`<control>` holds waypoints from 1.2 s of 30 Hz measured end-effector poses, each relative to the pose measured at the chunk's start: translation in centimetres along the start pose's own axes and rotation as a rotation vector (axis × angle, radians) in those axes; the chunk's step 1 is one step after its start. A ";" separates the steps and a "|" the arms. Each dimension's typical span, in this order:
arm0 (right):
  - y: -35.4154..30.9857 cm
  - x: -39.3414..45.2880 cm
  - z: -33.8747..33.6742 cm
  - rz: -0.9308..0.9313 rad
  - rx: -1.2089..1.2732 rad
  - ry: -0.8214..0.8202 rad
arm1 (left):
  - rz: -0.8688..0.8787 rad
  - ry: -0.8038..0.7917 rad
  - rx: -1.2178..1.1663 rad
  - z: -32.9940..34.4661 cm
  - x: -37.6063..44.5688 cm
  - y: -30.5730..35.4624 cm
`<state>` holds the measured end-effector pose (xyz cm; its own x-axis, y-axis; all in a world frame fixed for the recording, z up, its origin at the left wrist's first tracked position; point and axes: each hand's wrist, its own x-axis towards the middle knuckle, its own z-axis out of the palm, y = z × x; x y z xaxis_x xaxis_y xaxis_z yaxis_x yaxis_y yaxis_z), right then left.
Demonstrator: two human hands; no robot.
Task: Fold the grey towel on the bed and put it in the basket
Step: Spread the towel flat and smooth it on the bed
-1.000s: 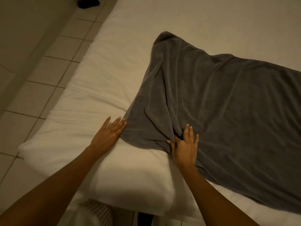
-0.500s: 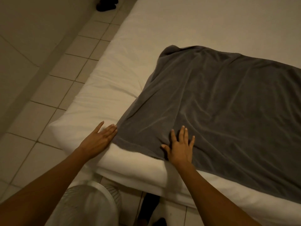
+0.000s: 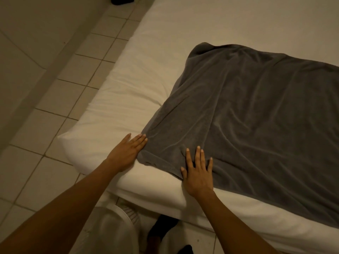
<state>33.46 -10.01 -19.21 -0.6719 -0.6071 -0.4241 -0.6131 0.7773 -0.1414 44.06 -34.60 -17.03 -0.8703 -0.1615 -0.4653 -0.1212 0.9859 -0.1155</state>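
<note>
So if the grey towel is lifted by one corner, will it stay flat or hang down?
Probably hang down: the towel lies in soft wrinkles, so it looks floppy. It likely drags on the sheet rather than slides. Both hands, left and right, rest flat.

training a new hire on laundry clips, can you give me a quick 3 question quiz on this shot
1. True or false: the right hand lies flat on the towel.
2. Where are the left hand's fingertips? A) at the towel's near left corner B) on the floor C) under the bed sheet
3. Fill in: the towel is spread out on the ____.

Key: 1 true. 2 A. 3 bed.
</note>
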 end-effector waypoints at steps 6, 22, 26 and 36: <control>-1.8 2.3 -3.5 0.032 0.096 0.108 | 0.098 0.274 -0.005 -4.4 4.3 -4.3; -12.1 14.6 -7.6 -0.019 0.222 0.124 | 0.151 0.307 0.109 -12.2 21.0 -11.1; -12.5 16.7 -7.0 -0.059 0.228 0.149 | 0.203 0.319 0.122 -12.3 24.1 -11.0; -12.0 16.1 -4.5 0.184 0.164 0.176 | 0.334 0.312 0.112 -11.8 28.4 -10.3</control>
<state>28.10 -29.86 -20.38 -0.8362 -0.4614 -0.2966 -0.4085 0.8847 -0.2248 14.99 -48.84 -18.67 -0.9568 0.2019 -0.2091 0.2274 0.9680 -0.1058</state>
